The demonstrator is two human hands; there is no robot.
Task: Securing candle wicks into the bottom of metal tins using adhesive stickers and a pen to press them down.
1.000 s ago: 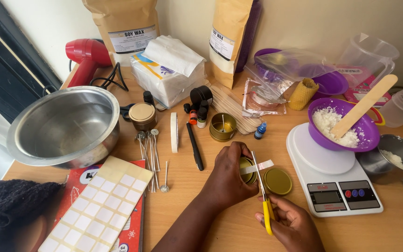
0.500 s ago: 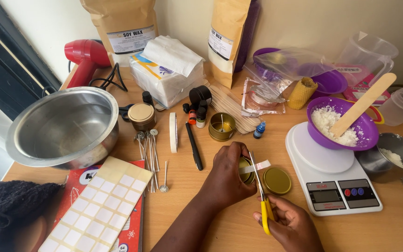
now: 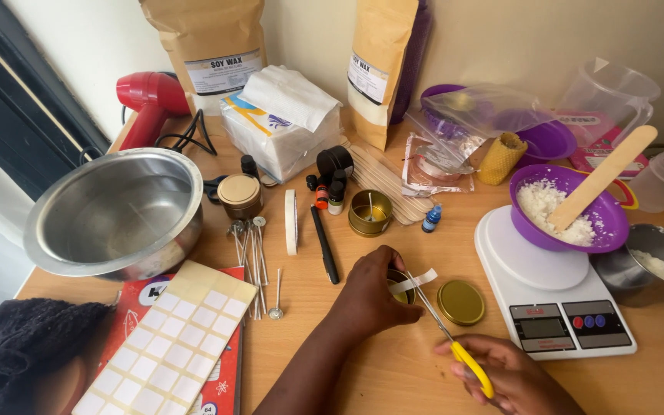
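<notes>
My left hand wraps around a small gold tin on the wooden table, with a strip of white tape lying across the tin's top. Yellow-handled scissors are in my right hand, their blades pointing up-left at the tape by the tin. The tin's gold lid lies flat just to the right, between the tin and a white kitchen scale.
A purple bowl of white wax flakes with a wooden stick sits on the scale. A steel bowl, sticker sheet, metal wicks, tape roll, black pen, second open tin, small bottles, brown wax bags and a red dryer crowd the table.
My right hand with the scissors has shifted slightly lower and to the right, and the blades stay at the tape strip. My left hand keeps its hold on the tin.
</notes>
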